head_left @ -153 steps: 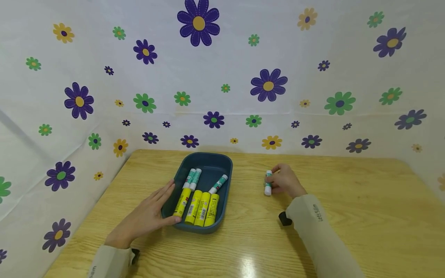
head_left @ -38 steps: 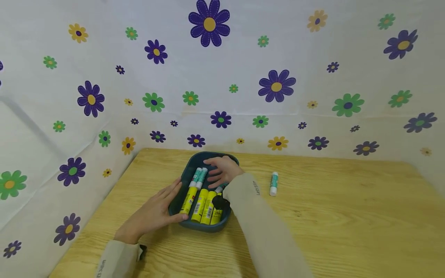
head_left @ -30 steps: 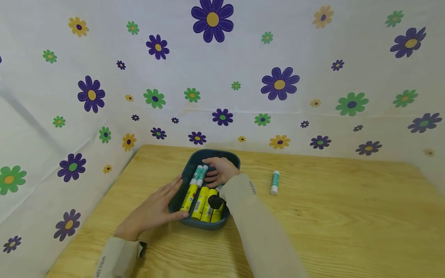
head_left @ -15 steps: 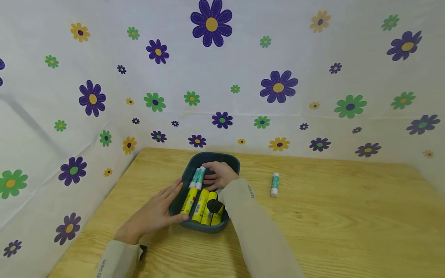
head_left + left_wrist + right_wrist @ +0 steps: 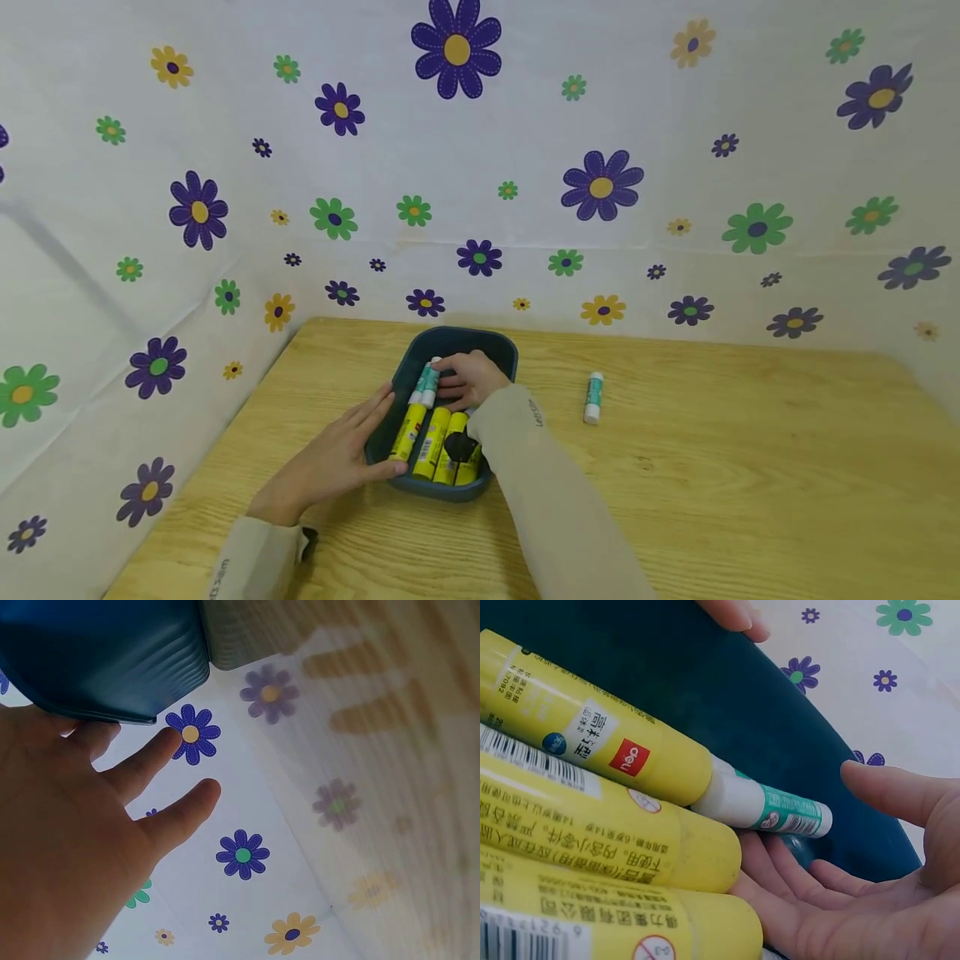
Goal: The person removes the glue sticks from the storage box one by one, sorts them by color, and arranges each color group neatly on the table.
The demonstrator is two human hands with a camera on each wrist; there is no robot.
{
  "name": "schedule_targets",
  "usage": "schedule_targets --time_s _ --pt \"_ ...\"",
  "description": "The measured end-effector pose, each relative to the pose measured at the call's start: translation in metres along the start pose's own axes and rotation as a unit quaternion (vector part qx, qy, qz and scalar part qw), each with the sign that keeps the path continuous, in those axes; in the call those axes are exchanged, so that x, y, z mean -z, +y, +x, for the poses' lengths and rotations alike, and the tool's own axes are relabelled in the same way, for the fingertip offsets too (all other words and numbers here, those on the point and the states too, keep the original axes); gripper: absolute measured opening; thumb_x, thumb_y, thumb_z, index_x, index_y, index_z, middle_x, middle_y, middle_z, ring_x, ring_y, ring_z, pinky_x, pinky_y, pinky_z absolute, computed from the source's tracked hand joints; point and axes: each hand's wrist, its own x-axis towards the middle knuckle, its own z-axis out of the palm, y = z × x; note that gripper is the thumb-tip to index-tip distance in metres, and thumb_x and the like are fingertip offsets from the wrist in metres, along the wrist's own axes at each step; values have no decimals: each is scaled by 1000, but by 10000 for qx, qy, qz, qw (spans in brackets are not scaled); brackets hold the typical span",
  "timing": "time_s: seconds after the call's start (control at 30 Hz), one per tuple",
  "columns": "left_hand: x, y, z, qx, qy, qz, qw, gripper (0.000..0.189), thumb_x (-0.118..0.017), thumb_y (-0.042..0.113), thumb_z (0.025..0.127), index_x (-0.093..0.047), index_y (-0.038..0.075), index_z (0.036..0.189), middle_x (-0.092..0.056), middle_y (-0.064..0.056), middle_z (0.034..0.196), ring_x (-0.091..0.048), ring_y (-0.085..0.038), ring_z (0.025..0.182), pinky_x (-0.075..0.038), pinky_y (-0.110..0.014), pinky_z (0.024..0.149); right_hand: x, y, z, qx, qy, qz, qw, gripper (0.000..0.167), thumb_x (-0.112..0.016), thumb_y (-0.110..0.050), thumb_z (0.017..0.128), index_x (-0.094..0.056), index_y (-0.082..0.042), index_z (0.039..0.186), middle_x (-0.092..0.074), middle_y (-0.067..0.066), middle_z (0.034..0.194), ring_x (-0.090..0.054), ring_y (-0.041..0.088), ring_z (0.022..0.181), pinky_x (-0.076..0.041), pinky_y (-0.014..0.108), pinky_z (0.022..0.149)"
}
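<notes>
A dark blue tray (image 5: 442, 342) holds yellow glue sticks (image 5: 432, 446) in front and smaller white-and-green glue sticks (image 5: 427, 385) behind them. My left hand (image 5: 330, 454) lies spread along the tray's left side, its thumb at the front corner; in the left wrist view, fingers extend past the tray wall (image 5: 112, 660). My right hand (image 5: 474, 379) is inside the tray. In the right wrist view its fingers touch the side of a small glue stick (image 5: 791, 812), while the thumb stands apart. Another small stick on the right is hidden by the right sleeve.
One white-and-green glue stick (image 5: 593, 398) lies on the wooden table (image 5: 735, 467), right of the tray. Behind the table hangs a white cloth (image 5: 510, 125) printed with flowers, which also covers the left side.
My right hand has let go of the glue stick on the table and moved left into the tray. Lately it shifted slightly further left, and the two small sticks there moved left with it.
</notes>
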Motion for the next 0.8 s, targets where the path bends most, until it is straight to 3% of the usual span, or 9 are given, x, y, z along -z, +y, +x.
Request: schedule_targets --time_s 0.27,0.63,0.8 --pt "-1 -2 0 -16 -5 -16 10000 96 -67 58 92 -30 -3 157 -22 -17 166 -32 -48 143 -34 -69 107 -5 2 3 -31 51 -194 9998 75 -69 -13 98 -23 4 155 -58 28 127 -61 41 116 -50 55 99" --pt "0 0 0 -31 -26 -98 9999 96 -67 57 92 -30 -3 157 -21 -17 166 -32 -48 143 -33 -68 108 -5 2 6 -56 15 173 9998 45 -63 -2 98 -47 7 140 -59 24 122 -64 39 107 -57 50 88" --pt "0 1 1 -54 -45 -125 9999 95 -66 57 93 -29 -3 157 -20 -17 166 -31 -48 144 -33 -69 107 -6 4 7 131 49 -243 9996 45 -64 -4 98 -49 8 139 -62 25 116 -66 41 104 -57 49 88"
